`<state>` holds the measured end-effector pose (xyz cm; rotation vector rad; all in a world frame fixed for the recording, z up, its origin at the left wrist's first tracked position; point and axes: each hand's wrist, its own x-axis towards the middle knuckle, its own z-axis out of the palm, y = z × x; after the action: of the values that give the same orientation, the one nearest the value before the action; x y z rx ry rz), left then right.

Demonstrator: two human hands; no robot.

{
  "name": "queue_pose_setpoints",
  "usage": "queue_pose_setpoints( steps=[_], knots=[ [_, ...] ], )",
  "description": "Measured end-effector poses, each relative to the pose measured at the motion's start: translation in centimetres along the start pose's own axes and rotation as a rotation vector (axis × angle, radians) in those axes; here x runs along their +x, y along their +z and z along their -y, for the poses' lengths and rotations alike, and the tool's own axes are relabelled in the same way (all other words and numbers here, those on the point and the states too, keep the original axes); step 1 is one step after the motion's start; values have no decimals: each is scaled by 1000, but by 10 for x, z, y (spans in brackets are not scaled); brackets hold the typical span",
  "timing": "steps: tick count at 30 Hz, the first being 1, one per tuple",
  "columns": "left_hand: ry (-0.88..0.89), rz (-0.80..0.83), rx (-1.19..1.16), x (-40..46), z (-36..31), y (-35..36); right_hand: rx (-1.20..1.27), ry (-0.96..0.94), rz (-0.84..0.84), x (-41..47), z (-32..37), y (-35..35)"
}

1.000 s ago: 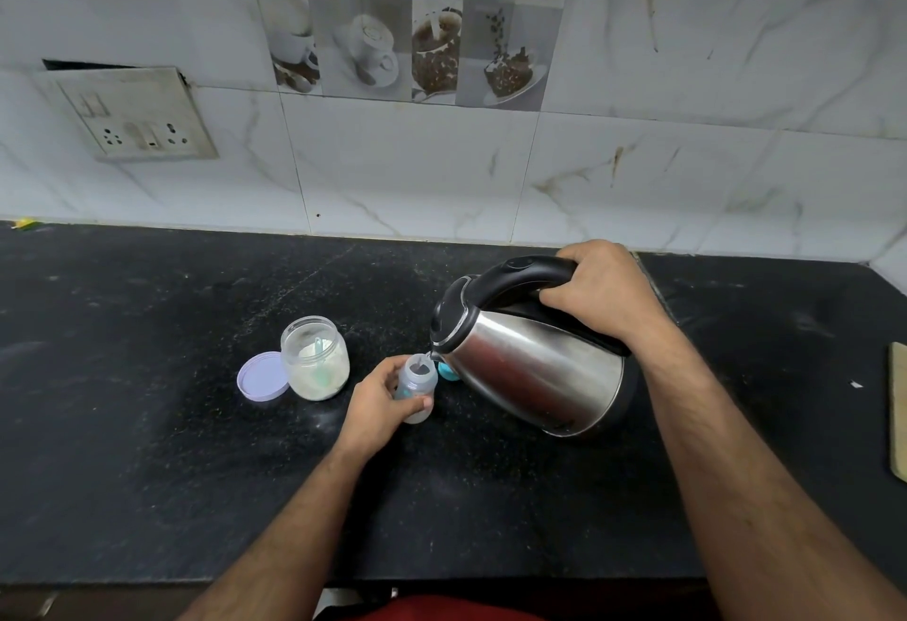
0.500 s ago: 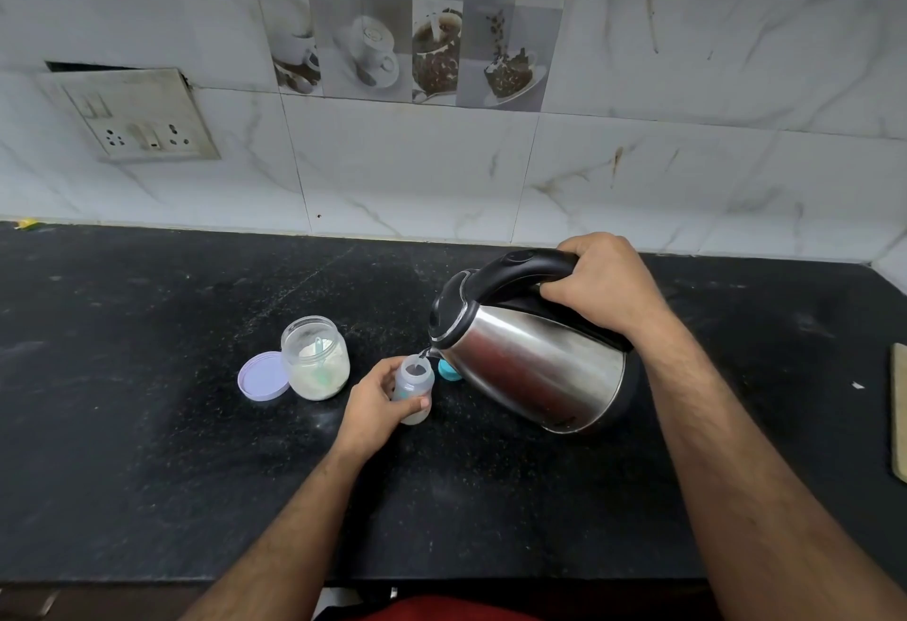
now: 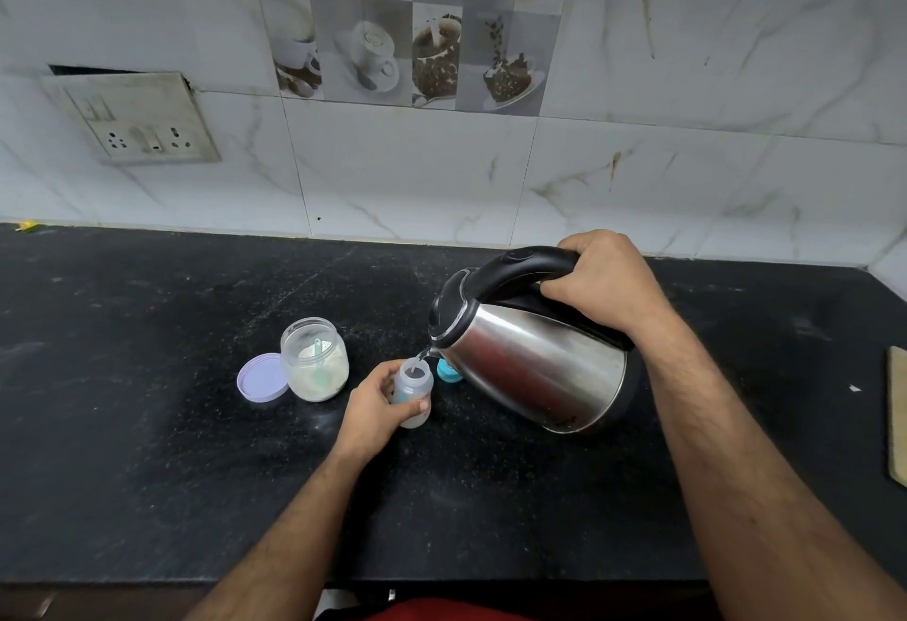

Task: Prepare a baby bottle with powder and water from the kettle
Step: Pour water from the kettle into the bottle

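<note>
Black stone counter (image 3: 147,448) under everything, marbled wall tiles behind. Steel kettle (image 3: 535,365) as landmark: lifted off the counter, tipped leftward, spout down. Right hand (image 3: 606,284) wrapped tight round the kettle's black handle, fingers curled under it. Thin stream of water from the spout into the open mouth of the baby bottle (image 3: 413,392), just left of and below the kettle's spout, upright on the counter. Left hand (image 3: 375,407) curled round the bottle's side, thumb across its front. Further left of the kettle, past the bottle: clear powder jar (image 3: 314,360), open, white powder and a small scoop inside, standing apart from the bottle. Lilac lid (image 3: 262,377) flat on the counter, touching the jar's far side from the kettle. Small teal bottle cap (image 3: 446,370) tucked between bottle and kettle body, partly hidden by the kettle.
</note>
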<state>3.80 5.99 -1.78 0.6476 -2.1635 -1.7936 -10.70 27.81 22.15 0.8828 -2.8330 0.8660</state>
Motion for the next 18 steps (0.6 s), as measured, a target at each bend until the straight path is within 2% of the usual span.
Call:
queue_pose_setpoints(
  steps=[18],
  knots=[
    [-1,-19,-18,-6,-7,1,-12,-14,-27,5,3,-6]
  ],
)
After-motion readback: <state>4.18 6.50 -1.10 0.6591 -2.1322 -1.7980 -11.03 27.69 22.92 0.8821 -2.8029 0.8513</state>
